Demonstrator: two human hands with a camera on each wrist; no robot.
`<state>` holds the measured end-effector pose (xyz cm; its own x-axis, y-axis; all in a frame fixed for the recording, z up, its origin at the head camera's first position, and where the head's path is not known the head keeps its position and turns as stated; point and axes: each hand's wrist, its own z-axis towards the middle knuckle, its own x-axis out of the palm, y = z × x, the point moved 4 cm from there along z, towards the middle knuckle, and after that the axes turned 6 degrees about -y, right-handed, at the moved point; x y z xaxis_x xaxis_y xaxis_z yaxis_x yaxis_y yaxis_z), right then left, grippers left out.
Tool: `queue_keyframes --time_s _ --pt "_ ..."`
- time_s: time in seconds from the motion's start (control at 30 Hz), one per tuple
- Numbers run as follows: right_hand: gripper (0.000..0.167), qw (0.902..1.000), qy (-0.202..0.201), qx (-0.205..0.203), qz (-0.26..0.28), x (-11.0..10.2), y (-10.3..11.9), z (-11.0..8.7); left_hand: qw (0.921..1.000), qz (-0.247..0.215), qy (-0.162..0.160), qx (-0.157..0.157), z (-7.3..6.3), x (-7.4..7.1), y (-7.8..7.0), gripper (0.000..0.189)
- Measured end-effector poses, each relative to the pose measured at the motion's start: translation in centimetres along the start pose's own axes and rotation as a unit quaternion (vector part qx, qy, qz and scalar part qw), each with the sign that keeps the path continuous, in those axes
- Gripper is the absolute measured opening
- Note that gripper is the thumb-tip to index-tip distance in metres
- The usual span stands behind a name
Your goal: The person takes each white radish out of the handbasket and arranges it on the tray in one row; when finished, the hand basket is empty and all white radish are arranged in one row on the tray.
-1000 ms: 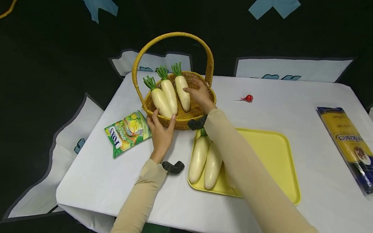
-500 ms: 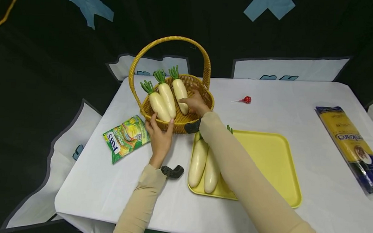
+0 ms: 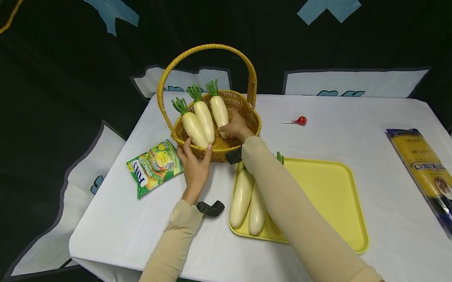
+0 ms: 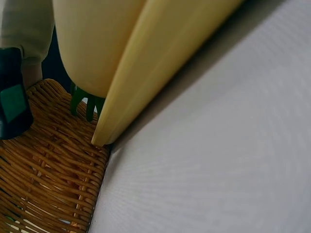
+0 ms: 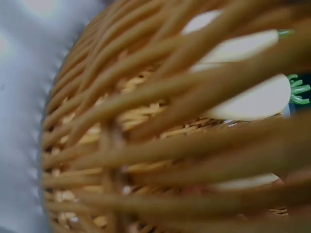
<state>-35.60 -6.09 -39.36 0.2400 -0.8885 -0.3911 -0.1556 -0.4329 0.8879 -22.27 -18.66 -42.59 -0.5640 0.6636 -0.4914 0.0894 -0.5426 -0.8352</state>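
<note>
Left hand (image 3: 196,169) rested at the near rim of the wicker basket (image 3: 220,156), fingers spread; right hand (image 3: 236,126) touched the rightmost radish (image 3: 218,107) inside — whether grasping it, I couldn't tell. Two radishes (image 3: 194,129) lay alongside, further radishes (image 3: 241,199) on the yellow tray (image 3: 326,197) atop the counter (image 3: 334,129).

"FOX'S" reads plainly over my remote feed on a green-and-yellow packet (image 3: 154,169), beside smaller print seemingly starting "SPRING"; a yellow-and-blue pack (image 3: 429,179) carries what I take for "Ankara." Blue characters on a white panel (image 3: 355,83) defeat me.
</note>
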Motion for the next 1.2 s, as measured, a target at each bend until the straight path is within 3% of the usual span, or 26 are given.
queue_keyframes --time_s 0.13,0.4,0.6,0.77,0.97,1.2 --pt "0.080 0.9999 0.003 -0.016 -0.002 0.0 0.0 -0.1 1.0000 0.001 0.002 0.001 0.0 0.0 0.1 0.072" --pt "0.078 0.9945 0.045 0.001 0.095 -0.2 -0.2 -0.1 1.0000 -0.003 0.007 -0.001 -0.3 0.2 0.0 0.073" --pt "0.075 0.9774 0.099 0.033 0.184 -0.5 0.4 -0.6 1.0000 -0.002 0.000 0.003 -0.2 0.1 -0.1 0.073" --pt "0.070 0.9629 0.130 0.027 0.235 -1.5 0.9 -1.5 0.9999 -0.005 -0.008 0.009 -0.1 0.1 -0.1 0.072" --pt "0.064 0.9496 0.159 -0.001 0.270 -3.5 1.0 -3.6 0.9997 -0.012 -0.015 0.017 0.1 0.1 0.1 0.071" --pt "0.064 0.9298 0.204 -0.031 0.305 -7.1 0.4 -8.1 0.9996 -0.019 -0.006 0.019 0.2 0.4 0.1 0.071"
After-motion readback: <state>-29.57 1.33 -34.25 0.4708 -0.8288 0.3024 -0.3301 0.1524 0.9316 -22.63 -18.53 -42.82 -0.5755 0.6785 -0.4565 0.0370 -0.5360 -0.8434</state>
